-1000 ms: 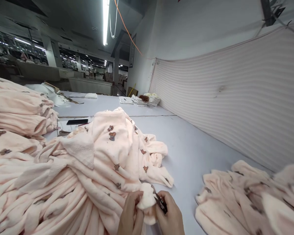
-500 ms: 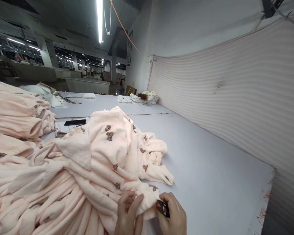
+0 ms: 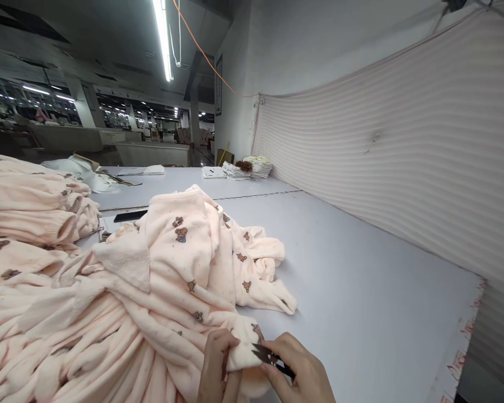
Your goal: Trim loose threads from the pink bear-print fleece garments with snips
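A pale pink fleece garment (image 3: 180, 263) printed with small brown bears lies heaped in front of me, its folds spilling to the lower left. My left hand (image 3: 219, 364) pinches the cuff end of one sleeve near the table's front. In my right hand (image 3: 300, 369) is a pair of black thread snips (image 3: 273, 358), held by closed fingers. The pointed blades lie against the edge of the cuff. Whether a thread sits between the blades is too small to tell.
More pink fleece garments (image 3: 29, 207) are piled at the left. A black phone (image 3: 130, 216) lies partly behind the garment. Stacked papers or cloths (image 3: 258, 168) stand at the table's far end. A striped sheet (image 3: 382, 151) hangs along the right side of the white table (image 3: 361, 291).
The snips have turned so their blades point left across the cuff. My left fingers have closed more tightly on the cuff. The view has shifted slightly.
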Motion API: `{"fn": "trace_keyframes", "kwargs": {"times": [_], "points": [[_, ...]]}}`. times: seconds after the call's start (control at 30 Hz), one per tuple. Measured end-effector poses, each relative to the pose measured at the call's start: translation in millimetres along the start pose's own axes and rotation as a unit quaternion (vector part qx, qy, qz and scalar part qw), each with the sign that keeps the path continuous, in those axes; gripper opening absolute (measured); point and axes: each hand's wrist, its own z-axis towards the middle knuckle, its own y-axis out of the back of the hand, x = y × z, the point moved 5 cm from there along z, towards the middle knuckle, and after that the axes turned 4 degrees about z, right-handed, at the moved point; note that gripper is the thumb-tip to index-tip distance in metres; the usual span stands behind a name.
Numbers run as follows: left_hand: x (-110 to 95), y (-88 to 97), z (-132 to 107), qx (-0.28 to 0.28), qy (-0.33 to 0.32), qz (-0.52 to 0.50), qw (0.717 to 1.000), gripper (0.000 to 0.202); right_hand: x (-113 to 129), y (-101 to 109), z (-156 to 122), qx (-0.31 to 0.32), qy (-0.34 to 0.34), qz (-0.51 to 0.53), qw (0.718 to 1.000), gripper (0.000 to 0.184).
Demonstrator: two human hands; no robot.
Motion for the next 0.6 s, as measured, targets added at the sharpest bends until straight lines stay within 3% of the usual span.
{"fn": "trace_keyframes", "kwargs": {"times": [0.1,0.3,0.4,0.53,0.6], "points": [[-1,-4.1,-1,0.05,-0.047,-0.006,0.998,0.027,1,3,1,0.018,-0.011,0.034,0.999,0.022],[3,-3.3,-3,0.043,-0.032,-0.047,0.997,0.017,-2,2,6,0.067,-0.047,0.101,0.991,0.018],[2,-5.6,-5,0.077,-0.058,-0.051,0.994,0.017,-14,-1,2,0.034,-0.076,0.125,0.989,0.018],[5,-0.1,-6,0.014,-0.007,-0.087,0.996,0.014,-32,-20,-15,-0.037,-0.08,0.133,0.987,0.03],[4,0.5,-5,0.012,0.016,-0.079,0.997,0.019,-37,-29,-20,-0.087,-0.071,0.095,0.989,0.033]]}}
